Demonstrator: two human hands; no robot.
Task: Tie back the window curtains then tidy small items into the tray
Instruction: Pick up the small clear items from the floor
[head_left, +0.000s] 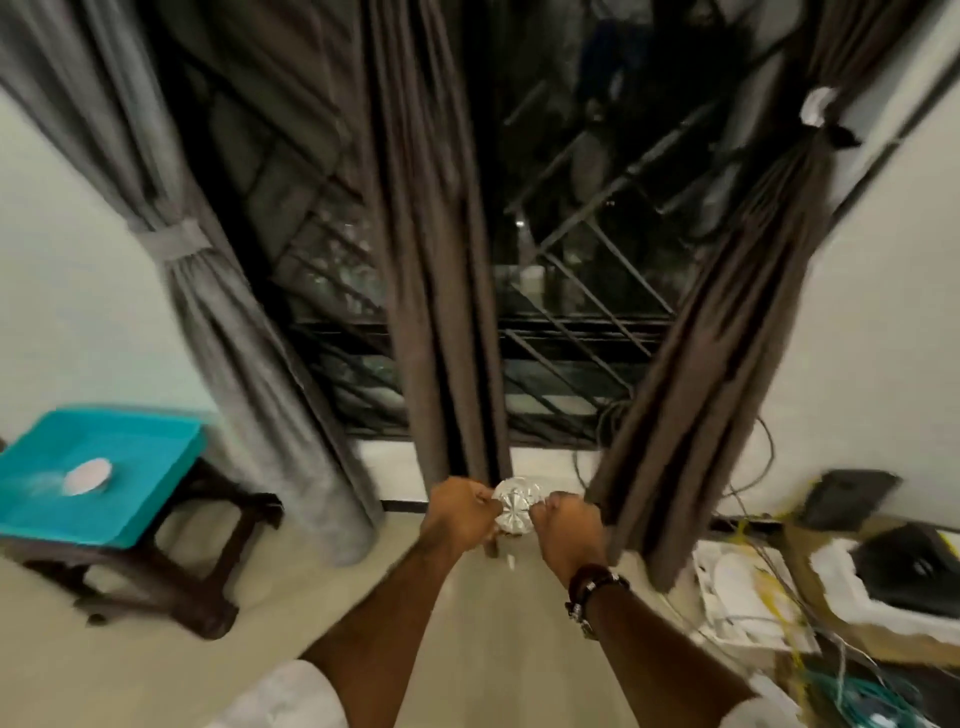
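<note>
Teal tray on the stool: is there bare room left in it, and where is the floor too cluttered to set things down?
The teal tray is mostly bare; only a round pale item lies near its left side. Floor between the stool and the arms is bare. The right corner is crowded with cables and packaging.

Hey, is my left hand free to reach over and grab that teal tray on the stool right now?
Probably not yet. The left hand is pinching the shiny round tieback ornament together with the right hand at the middle curtain. The teal tray sits well off to the left.
</note>
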